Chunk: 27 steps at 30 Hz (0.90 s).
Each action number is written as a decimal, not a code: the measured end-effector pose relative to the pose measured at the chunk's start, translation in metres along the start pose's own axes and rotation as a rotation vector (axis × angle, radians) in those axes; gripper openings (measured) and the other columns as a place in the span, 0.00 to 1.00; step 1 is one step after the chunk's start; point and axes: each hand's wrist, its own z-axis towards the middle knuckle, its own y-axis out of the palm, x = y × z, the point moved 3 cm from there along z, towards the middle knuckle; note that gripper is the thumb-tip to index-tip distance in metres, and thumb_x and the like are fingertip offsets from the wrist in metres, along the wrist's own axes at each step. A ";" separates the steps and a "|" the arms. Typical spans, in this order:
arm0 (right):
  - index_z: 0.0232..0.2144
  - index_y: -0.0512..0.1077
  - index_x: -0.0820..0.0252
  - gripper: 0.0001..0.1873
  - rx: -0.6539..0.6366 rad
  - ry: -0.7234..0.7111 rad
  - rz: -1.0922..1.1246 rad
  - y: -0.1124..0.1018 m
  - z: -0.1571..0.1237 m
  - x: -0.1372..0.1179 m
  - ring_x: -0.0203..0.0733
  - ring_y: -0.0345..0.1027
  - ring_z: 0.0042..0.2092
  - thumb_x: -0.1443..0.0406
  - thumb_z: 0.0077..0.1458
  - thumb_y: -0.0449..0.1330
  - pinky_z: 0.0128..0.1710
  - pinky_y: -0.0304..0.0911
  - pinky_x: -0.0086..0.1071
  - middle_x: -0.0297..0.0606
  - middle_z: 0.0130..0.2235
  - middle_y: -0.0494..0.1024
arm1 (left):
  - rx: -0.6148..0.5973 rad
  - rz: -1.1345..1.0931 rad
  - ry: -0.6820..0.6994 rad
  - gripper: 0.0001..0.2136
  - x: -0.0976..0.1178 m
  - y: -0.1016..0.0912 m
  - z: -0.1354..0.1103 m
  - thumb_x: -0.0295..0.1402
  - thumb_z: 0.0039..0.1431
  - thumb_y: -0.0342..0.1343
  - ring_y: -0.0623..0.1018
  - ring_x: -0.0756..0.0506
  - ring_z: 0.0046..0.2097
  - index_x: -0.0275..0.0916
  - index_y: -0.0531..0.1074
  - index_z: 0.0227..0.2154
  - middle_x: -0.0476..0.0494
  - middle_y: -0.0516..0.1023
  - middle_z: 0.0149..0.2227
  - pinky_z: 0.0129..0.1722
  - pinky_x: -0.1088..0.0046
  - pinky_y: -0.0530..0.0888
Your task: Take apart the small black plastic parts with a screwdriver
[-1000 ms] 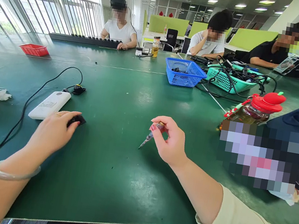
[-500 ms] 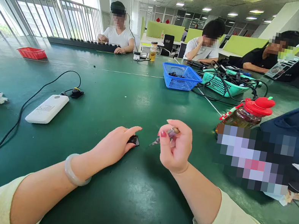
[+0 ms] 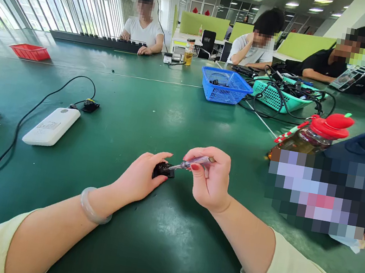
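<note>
A small black part lies on the green tabletop; its exact kind is too small to tell. Thumb and fingers of my left hand grip it from the left side. My right hand is closed around the clear handle of a small screwdriver. The shaft slants down to the left, and its tip reaches the top of the black part. Whether the tip sits in a screw cannot be made out.
On the left lies a white power bank with a black cable. Beyond stand a red tray, a blue basket and a green basket of cables. To the right is a red-lidded bottle. Several people sit across the table.
My right hand has tilted the screwdriver flatter and brought its tip left onto the black part. My left hand still holds the part, which shows more now. The view has shifted slightly.
</note>
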 end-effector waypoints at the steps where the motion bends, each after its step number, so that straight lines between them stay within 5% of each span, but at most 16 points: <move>1: 0.54 0.61 0.51 0.16 -0.003 -0.005 -0.006 0.000 0.000 0.000 0.35 0.72 0.32 0.71 0.66 0.53 0.31 0.72 0.32 0.35 0.38 0.74 | -0.001 -0.007 -0.005 0.26 0.001 0.000 0.000 0.27 0.59 0.60 0.75 0.39 0.52 0.42 0.68 0.61 0.46 0.83 0.46 0.55 0.58 0.73; 27: 0.53 0.59 0.50 0.16 -0.077 0.120 -0.038 0.000 0.003 0.002 0.30 0.68 0.28 0.70 0.66 0.56 0.28 0.68 0.28 0.29 0.35 0.70 | 0.001 -0.043 -0.024 0.23 0.000 0.001 0.002 0.29 0.59 0.61 0.77 0.41 0.49 0.44 0.71 0.58 0.46 0.82 0.47 0.54 0.58 0.74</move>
